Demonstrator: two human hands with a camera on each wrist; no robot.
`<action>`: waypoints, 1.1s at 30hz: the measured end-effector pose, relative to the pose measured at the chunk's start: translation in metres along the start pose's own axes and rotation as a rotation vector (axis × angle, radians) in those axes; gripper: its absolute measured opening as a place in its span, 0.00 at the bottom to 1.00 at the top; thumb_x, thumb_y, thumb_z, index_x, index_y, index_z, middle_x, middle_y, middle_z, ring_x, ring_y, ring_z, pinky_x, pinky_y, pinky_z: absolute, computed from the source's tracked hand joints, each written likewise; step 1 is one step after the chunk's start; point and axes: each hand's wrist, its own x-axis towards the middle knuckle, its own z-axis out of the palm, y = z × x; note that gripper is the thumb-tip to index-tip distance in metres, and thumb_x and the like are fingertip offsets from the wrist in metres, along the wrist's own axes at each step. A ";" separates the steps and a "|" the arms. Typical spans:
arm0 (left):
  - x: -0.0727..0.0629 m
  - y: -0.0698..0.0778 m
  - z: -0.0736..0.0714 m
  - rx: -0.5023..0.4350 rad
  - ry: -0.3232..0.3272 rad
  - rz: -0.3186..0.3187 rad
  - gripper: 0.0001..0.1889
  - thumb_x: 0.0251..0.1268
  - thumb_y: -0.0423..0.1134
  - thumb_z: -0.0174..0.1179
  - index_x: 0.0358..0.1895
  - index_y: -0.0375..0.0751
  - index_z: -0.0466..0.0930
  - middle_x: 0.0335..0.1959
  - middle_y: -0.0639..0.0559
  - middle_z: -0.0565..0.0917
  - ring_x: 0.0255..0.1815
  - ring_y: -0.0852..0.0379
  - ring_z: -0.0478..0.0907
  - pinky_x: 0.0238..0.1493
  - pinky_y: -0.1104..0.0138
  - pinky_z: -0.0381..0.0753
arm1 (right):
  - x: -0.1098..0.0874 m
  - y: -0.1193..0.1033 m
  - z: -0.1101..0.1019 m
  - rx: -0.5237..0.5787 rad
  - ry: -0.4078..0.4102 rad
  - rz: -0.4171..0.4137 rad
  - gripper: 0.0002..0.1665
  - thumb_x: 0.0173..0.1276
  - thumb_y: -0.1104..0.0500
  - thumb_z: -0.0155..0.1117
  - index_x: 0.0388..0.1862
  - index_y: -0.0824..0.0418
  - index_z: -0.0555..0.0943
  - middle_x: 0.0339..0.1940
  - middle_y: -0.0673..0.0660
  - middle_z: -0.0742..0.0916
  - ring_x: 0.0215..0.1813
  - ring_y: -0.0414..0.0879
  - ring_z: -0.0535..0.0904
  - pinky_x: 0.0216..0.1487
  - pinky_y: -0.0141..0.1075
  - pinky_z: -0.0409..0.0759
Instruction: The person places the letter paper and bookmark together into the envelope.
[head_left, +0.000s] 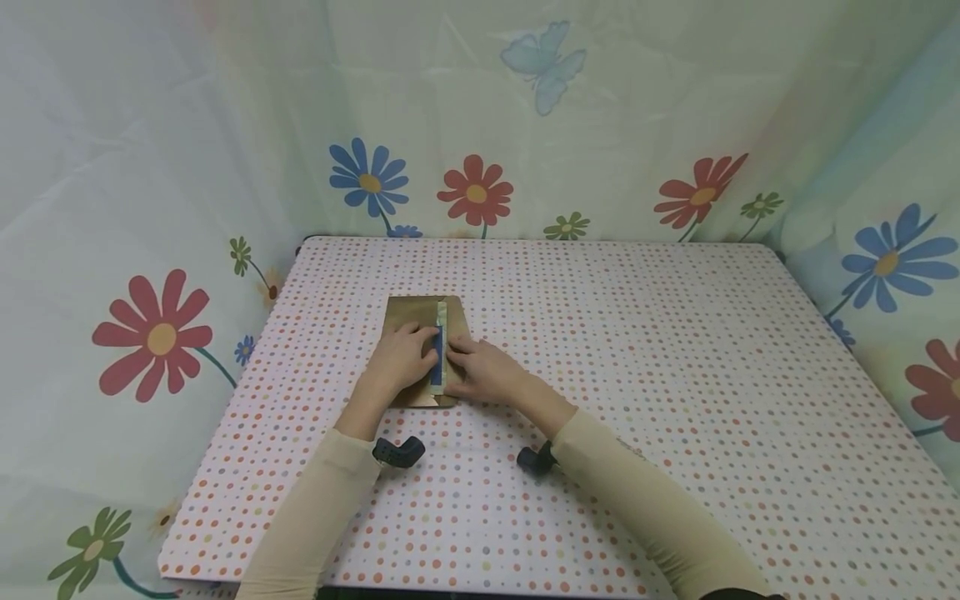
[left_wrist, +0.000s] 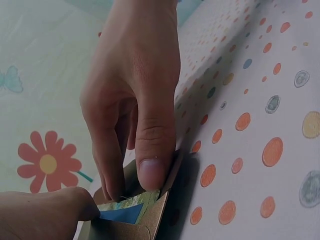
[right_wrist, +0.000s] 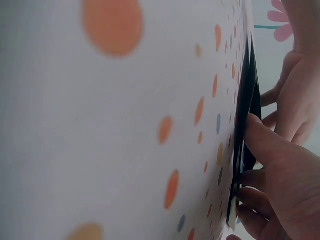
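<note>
A brown paper envelope point(head_left: 408, 310) lies on the dotted table, its flap side to the right. At its opening shows a strip of something flat, blue and pale patterned green point(left_wrist: 122, 215); the rest of it is hidden inside. My left hand point(head_left: 399, 357) holds the envelope from the left, thumb and fingertips bent down at the opening beside the strip. From the other side my right hand point(head_left: 483, 371) grips the flap edge, thumb point(right_wrist: 262, 140) above and fingers curled at the rim. The envelope stands partly open in the right wrist view.
The table point(head_left: 637, 375) has a white cover with coloured dots. Flower-printed curtains point(head_left: 600, 150) hang behind it and along both sides. Dark wrist devices point(head_left: 401, 452) sit at the cuffs of both beige sleeves.
</note>
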 end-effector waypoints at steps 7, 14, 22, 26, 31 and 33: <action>-0.001 0.001 -0.001 0.007 0.012 0.010 0.25 0.68 0.50 0.48 0.67 0.53 0.69 0.69 0.40 0.68 0.68 0.34 0.64 0.66 0.44 0.65 | 0.000 -0.003 -0.003 0.005 -0.010 0.009 0.43 0.66 0.36 0.56 0.70 0.62 0.65 0.75 0.60 0.63 0.76 0.53 0.58 0.74 0.47 0.58; -0.002 0.003 -0.002 0.035 0.016 0.019 0.24 0.69 0.50 0.49 0.67 0.52 0.69 0.68 0.41 0.69 0.68 0.36 0.64 0.67 0.44 0.65 | 0.002 -0.005 -0.001 -0.003 0.018 -0.008 0.44 0.65 0.34 0.56 0.70 0.62 0.66 0.75 0.59 0.64 0.75 0.53 0.60 0.73 0.47 0.61; -0.005 0.005 -0.001 0.030 0.020 0.027 0.24 0.69 0.50 0.49 0.67 0.52 0.70 0.67 0.41 0.70 0.68 0.36 0.65 0.66 0.44 0.66 | 0.003 -0.006 0.001 0.003 0.029 -0.030 0.44 0.65 0.35 0.57 0.70 0.63 0.66 0.74 0.60 0.65 0.73 0.56 0.63 0.72 0.48 0.63; -0.004 0.005 -0.001 0.037 0.020 0.031 0.24 0.69 0.51 0.49 0.67 0.52 0.69 0.67 0.41 0.70 0.68 0.37 0.65 0.66 0.45 0.66 | 0.005 -0.007 0.002 0.002 0.031 -0.033 0.44 0.65 0.35 0.56 0.70 0.62 0.66 0.74 0.60 0.66 0.72 0.57 0.65 0.71 0.47 0.64; -0.003 0.004 -0.001 0.038 0.019 0.030 0.24 0.69 0.51 0.49 0.67 0.53 0.69 0.68 0.41 0.69 0.69 0.38 0.65 0.67 0.45 0.65 | 0.005 -0.007 0.003 0.014 0.035 -0.034 0.44 0.65 0.36 0.56 0.70 0.62 0.66 0.74 0.59 0.66 0.72 0.56 0.65 0.71 0.46 0.64; -0.003 0.003 0.000 0.024 0.013 0.026 0.25 0.69 0.51 0.49 0.67 0.52 0.69 0.68 0.40 0.68 0.69 0.36 0.65 0.66 0.44 0.66 | 0.004 -0.007 0.003 0.038 0.029 -0.029 0.43 0.66 0.36 0.56 0.71 0.62 0.65 0.74 0.59 0.65 0.72 0.57 0.64 0.72 0.46 0.64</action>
